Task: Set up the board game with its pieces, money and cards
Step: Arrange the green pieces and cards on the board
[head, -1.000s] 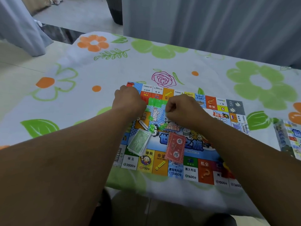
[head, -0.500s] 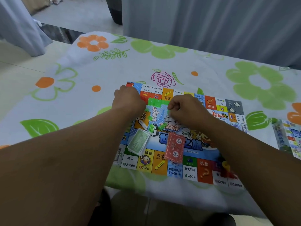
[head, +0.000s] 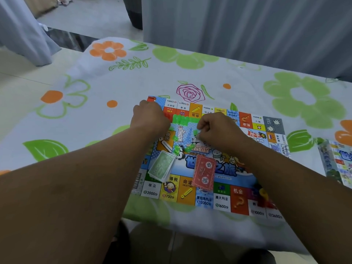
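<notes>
My left hand (head: pixel 150 119) and right hand (head: pixel 217 130), fingers curled tight, grip the ends of a green strip of pieces (head: pixel 185 120) over the far half of the board (head: pixel 222 199). Below it lie loose green pieces (head: pixel 178 149); money (head: pixel 162 166) and red cards (head: pixel 203 173) rest nearer me.

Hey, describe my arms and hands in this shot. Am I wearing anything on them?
The left forearm and right forearm are bare all the way to the frame's edge, with no sleeve showing. The left hand and right hand have no gloves, and no watch, bracelet or band shows at either wrist. No ring is visible, though most of the fingers are hidden.
</notes>
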`<state>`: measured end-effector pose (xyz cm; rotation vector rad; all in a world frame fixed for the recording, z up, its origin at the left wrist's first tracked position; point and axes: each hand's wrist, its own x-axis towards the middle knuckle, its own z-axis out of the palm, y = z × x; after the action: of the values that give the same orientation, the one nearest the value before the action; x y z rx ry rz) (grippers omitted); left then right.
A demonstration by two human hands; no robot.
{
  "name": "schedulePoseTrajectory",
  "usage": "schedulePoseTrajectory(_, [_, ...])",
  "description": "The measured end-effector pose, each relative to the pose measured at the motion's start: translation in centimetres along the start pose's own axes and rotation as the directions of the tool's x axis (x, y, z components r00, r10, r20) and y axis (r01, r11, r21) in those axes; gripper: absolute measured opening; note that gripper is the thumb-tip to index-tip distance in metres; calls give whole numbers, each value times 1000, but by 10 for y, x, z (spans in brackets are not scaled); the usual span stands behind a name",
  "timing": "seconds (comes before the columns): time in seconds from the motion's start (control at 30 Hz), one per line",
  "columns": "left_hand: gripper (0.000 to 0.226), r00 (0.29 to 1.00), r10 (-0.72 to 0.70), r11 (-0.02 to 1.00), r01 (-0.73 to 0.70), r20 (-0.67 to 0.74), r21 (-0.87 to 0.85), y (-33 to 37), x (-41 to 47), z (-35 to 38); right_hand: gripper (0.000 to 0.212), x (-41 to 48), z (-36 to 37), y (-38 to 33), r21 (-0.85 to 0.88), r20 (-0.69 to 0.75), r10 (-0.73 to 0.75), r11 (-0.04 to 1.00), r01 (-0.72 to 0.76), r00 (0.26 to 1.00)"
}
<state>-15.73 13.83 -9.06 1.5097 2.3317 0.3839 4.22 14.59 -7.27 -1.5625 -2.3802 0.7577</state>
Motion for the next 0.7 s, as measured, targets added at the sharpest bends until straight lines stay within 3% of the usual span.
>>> schedulePoseTrajectory(0.2, [26, 1000, -1, 1000, 1, 5, -1, 1, 0, 0, 10, 6, 10, -5, -60, -54, -52, 997, 49, 997])
schedulePoseTrajectory(0.7, [19, 1000, 2, 999, -2, 24, -33, 1, -2, -3, 15, 16, 21, -9, -93, -200, -31, 996, 13, 979])
